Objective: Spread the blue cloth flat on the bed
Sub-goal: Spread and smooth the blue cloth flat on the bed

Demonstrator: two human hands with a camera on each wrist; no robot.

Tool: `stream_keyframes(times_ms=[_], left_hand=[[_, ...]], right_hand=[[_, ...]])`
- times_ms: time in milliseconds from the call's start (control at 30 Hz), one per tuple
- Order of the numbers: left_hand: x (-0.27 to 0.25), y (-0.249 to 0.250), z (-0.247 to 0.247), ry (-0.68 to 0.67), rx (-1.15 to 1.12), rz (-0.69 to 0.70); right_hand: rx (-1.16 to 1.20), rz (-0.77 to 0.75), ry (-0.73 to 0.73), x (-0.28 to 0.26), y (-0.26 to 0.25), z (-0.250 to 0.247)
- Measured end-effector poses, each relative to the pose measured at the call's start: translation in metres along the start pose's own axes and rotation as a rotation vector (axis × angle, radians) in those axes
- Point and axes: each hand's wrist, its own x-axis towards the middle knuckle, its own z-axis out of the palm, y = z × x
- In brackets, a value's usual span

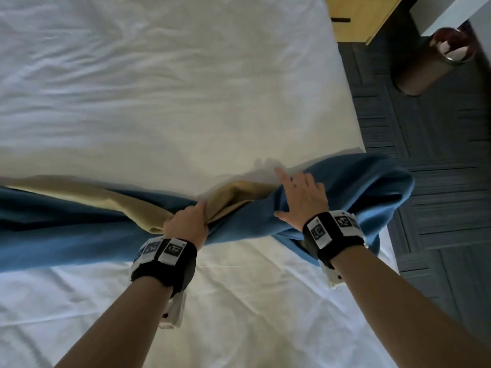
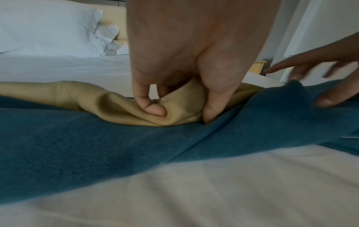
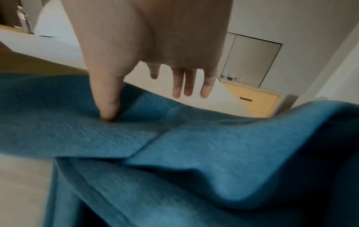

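Across the near part of the white bed [image 1: 186, 107], the blue cloth [image 1: 66, 235] is lying bunched in a long twisted band, its tan underside [image 1: 111, 200] turned up along the far edge and its right end hanging past the bed's side above the dark carpet [image 1: 438, 181]. A fold of that tan side is being pinched by the left hand [image 1: 187, 224]; in the left wrist view the thumb and curled fingers [image 2: 153, 110] are seen closed round a hemmed tan edge, probably so that a true edge is found amid the twist and can be drawn out. The right hand [image 1: 303, 197] is being laid on the blue bulge beside it with fingers straight and spread; in the right wrist view only the thumb [image 3: 108, 107] is pressing into the fabric, while the other fingers are stretched out ahead, apparently clear of it, and nothing is being gripped. This flat hand is likely being used to hold the bunch down while the left works the fold free. The task is judged to be at an early stage, as the cloth is nowhere lying flat. For the next move, the overhanging end would need to be lifted back onto the bed and the tan face turned under. Pillows [image 2: 48, 27] are being left undisturbed at the head.
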Motion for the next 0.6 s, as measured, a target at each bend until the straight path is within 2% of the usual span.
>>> stream_keyframes(times_ms=[67,133,267,367,467,600], left_hand=[[0.0,-0.002,0.002,0.043,0.0,0.04],[-0.001,-0.005,0.003,0.121,0.006,0.079],[-0.003,-0.002,-0.003,0.173,0.078,0.101],[0.0,0.01,-0.015,0.101,-0.01,0.119],[0.0,0.028,-0.018,0.025,-0.009,0.208],[-0.007,0.057,0.0,0.044,0.055,0.327]], right_hand=[[-0.041,-0.095,-0.087,0.008,-0.009,-0.001],[-0.061,-0.129,-0.182,0.009,-0.008,0.001],[-0.152,0.021,-0.298,-0.005,0.035,-0.006],[-0.208,0.102,-0.399,-0.023,0.067,-0.006],[-0.046,0.152,-0.475,-0.053,0.072,0.006],[0.278,0.199,-0.481,-0.095,0.08,0.023]])
